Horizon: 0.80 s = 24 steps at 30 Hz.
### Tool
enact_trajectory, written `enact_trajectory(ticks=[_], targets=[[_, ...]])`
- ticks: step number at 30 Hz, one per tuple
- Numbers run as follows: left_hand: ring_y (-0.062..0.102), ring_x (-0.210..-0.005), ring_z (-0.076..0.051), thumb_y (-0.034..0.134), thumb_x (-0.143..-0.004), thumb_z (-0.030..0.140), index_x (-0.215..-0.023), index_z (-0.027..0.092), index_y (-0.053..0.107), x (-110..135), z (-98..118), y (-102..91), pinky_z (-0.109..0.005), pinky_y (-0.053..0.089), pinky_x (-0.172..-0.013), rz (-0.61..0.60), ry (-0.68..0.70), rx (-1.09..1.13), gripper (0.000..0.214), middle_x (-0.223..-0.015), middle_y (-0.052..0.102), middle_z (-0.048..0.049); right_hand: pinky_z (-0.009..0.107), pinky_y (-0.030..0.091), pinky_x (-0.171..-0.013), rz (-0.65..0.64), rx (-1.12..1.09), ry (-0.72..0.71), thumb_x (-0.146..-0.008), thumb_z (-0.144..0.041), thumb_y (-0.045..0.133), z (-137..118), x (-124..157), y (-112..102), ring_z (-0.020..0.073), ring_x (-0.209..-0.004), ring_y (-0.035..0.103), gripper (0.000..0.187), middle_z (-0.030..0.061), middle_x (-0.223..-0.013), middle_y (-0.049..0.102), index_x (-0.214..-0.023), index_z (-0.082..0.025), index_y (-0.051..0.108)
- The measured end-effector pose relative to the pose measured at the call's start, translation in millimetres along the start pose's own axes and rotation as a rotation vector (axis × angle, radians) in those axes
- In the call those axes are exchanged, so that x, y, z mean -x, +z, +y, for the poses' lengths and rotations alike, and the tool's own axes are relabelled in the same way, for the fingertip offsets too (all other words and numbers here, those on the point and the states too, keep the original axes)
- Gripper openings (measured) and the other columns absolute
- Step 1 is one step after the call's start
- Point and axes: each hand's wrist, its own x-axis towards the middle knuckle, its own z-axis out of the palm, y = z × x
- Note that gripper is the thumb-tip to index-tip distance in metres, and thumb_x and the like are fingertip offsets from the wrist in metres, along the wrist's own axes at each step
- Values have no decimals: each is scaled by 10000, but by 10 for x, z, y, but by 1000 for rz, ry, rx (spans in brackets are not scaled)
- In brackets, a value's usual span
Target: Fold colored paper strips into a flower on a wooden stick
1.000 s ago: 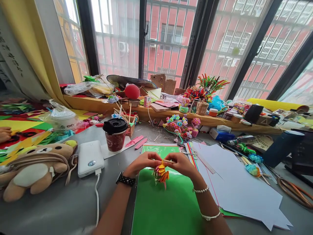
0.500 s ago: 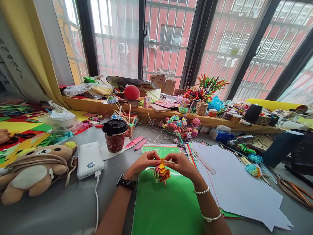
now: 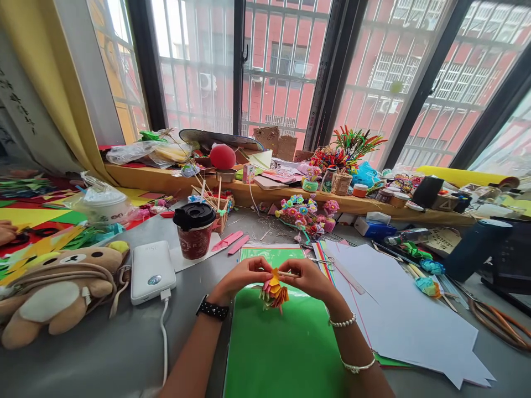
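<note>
Between my hands hangs a paper flower [image 3: 274, 294] with layered yellow, orange, pink and pale green petals. My left hand [image 3: 254, 275] pinches a yellow part at its top with thumb and fingers. My right hand [image 3: 306, 277] is closed around a thin, pale stick [image 3: 286, 274] whose end meets the flower's top. Most of the stick is hidden in the fingers. Both hands are over a glossy green sheet [image 3: 282, 348] on the grey table.
To the left are a lidded brown cup [image 3: 194, 235], a white power bank [image 3: 153, 272] with a cable and a plush bear [image 3: 58, 290]. White paper [image 3: 398, 309], with scissors [image 3: 329, 264] at its edge, lies to the right. At far left another person's hand [image 3: 6, 232] shows.
Both hands keep nearly the same hold on the flower and stick, with only slight finger movement. The whole view has shifted a little.
</note>
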Motion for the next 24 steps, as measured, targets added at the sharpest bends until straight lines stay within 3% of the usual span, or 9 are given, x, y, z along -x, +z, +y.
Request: enact_trajectory(ticks=[11, 24], targets=[[498, -574, -80, 726, -526, 274, -657, 134, 568, -28, -35, -6, -204, 343, -546, 75, 20, -8, 249, -618, 569, 43, 183, 267, -435, 27, 13, 26, -724, -295, 584, -65, -5, 28, 63, -476, 386, 181, -19, -576, 548, -751, -128, 648], [516, -588, -94, 727, -523, 250, -661, 134, 589, -18, -40, -28, -219, 359, -579, 83, -35, -17, 227, -636, 592, 30, 179, 269, -427, 56, 64, 53, -707, -247, 598, -72, -21, 64, 64, -464, 398, 130, -20, -553, 557, -717, -128, 648]])
